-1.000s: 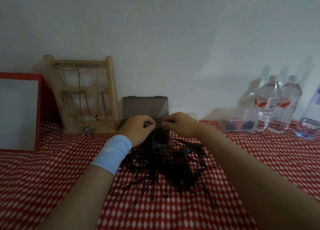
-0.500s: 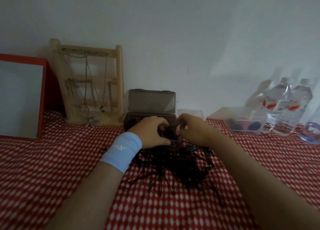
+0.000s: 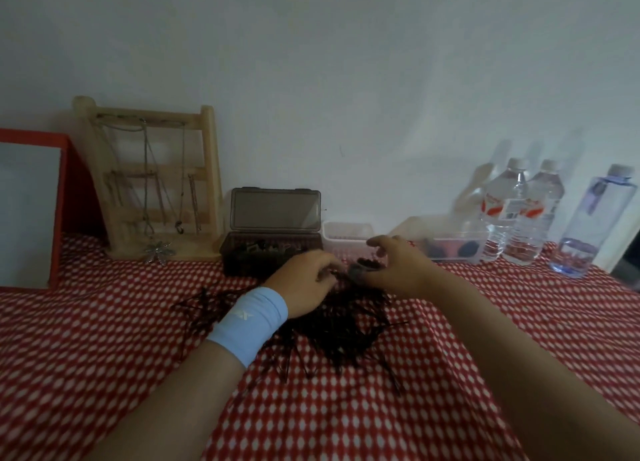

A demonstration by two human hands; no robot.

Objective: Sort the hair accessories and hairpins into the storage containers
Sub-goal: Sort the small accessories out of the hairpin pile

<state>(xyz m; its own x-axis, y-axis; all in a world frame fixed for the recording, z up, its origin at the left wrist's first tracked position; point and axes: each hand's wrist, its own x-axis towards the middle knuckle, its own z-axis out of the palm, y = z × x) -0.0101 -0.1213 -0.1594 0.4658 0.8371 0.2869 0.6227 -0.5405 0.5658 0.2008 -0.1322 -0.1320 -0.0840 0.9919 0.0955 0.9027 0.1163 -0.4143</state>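
Red-and-white checked cloth (image 3: 104,356) covers the counter where a person's two hands work at the far edge of a loose heap of black hairpins (image 3: 343,332) lying mid-counter. The left hand (image 3: 304,280), with a pale blue wristband (image 3: 247,323) on its wrist, has its fingers curled down and pinching at hairpins on the far side of the heap. The right hand (image 3: 398,270) arches just beside it, forefinger raised and fingers loosely curved around a small dark round object (image 3: 362,270); motion blur leaves it unclear whether the hand grips it. Just behind the hands, a dark plastic box (image 3: 242,252) stands with its lid (image 3: 275,211) upright, small items inside. To its right sit a small clear tub (image 3: 346,235) and then a larger clear tub (image 3: 453,249) holding dark items. Three water bottles (image 3: 509,211) line the wall at far right. At left, a wooden rack (image 3: 207,169) hung with necklaces leans against the wall beside a red-framed panel (image 3: 59,200).
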